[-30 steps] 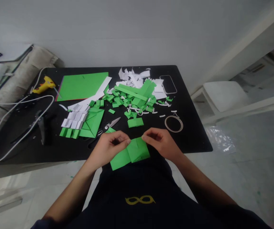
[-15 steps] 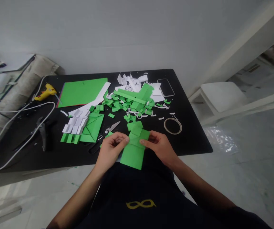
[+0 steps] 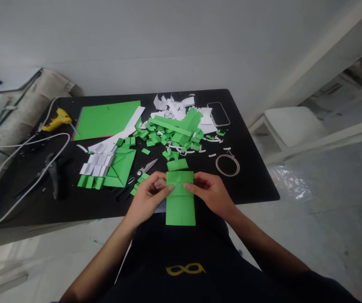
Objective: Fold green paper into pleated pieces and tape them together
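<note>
Grip, L hand [image 3: 151, 195]: pinching L edge of green paper [image 3: 181, 208], thumb on top, other fingers partly hidden.
Grip, R hand [image 3: 210, 193]: pinching R edge, thumb on face, fingers behind.
Green paper: creased rectangle, long side running away from wearer, held at near edge of bench [image 3: 247, 185]; crease crosses just below thumbs.
Handling tip: prob. best w/ thumbs level, edges squared, crease pressed from mid. outward; light pinch shd avoid buckling.
Just beyond: small folded green pc. [image 3: 177, 164].
Near L hand: scissors [image 3: 144, 170], blades pointing away.
Farther L: white folded strips [image 3: 98, 160], yellow glue gun [image 3: 57, 120].
Farther fwd: green scraps [image 3: 181, 134], heaped.
R side: tape ring [image 3: 228, 165], lying flat.
</note>
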Demonstrator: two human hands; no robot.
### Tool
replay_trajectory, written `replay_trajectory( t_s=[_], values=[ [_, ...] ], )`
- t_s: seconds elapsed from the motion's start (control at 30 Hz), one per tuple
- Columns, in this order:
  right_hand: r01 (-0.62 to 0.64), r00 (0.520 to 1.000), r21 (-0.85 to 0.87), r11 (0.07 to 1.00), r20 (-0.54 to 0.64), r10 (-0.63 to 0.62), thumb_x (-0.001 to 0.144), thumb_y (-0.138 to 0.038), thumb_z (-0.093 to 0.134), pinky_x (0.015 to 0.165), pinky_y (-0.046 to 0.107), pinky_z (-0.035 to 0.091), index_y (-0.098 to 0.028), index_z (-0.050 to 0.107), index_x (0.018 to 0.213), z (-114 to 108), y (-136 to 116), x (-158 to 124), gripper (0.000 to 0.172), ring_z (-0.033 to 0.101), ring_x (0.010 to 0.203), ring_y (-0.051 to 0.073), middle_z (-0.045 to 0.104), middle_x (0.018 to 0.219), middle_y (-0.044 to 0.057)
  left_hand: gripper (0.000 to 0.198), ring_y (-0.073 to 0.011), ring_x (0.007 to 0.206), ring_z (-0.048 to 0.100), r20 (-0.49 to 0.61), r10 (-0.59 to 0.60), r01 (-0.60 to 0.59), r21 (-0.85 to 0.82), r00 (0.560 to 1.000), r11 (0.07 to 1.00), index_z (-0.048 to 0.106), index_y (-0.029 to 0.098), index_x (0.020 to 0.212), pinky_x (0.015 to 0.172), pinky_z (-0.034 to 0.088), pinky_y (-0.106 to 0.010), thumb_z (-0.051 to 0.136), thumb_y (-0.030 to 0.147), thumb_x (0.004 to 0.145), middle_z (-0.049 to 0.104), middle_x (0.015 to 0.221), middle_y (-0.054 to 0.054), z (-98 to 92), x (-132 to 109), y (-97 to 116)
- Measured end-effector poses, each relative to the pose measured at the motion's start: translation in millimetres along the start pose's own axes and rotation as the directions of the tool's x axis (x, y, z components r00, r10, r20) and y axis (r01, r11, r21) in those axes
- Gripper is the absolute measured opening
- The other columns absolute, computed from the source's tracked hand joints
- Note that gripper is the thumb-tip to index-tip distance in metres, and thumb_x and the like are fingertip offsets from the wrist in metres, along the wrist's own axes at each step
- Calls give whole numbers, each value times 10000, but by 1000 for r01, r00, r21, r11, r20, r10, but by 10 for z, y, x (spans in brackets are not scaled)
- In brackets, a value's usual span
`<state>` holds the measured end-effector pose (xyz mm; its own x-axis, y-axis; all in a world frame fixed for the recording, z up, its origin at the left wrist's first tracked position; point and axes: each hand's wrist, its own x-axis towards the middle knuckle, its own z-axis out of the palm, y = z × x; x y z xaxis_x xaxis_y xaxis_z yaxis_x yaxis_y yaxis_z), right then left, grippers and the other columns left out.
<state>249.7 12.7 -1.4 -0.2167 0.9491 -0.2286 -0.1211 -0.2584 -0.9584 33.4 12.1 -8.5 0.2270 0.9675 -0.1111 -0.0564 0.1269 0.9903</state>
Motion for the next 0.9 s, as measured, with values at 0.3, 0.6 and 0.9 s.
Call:
replay_trajectory(
  t_s=[0.3, 0.6, 0.9],
  values=[
    [19, 999, -12, 1000, 32, -18, 780, -342, 930, 744, 310, 595, -236, 817, 865, 14, -12, -19, 177, 747, 811, 191, 808, 853, 14, 226, -121, 673, 605, 38, 8, -7, -25, 999, 1000, 682, 186, 925, 657, 490, -235, 812, 370, 908, 686, 761, 11, 9, -3, 31],
    [80, 997, -74, 994, 15, -79, 830, -298, 859, 744, 340, 587, -275, 843, 909, 35, -66, -52, 84, 733, 800, 194, 807, 857, 9, 85, -134, 607, 580, -22, 101, -97, 122, 995, 988, 827, 216, 941, 566, 442, -246, 792, 277, 894, 698, 708, -8, 1, -47, 106],
    [155, 988, -80, 985, 22, -154, 866, -220, 746, 805, 356, 585, -314, 876, 890, 13, -108, -86, 163, 764, 905, 224, 841, 920, 12, 238, -229, 927, 712, 139, 186, -200, 98, 973, 975, 869, 229, 1031, 802, 540, -324, 633, 243, 1013, 788, 1007, -102, -122, -75, 79]
  ],
)
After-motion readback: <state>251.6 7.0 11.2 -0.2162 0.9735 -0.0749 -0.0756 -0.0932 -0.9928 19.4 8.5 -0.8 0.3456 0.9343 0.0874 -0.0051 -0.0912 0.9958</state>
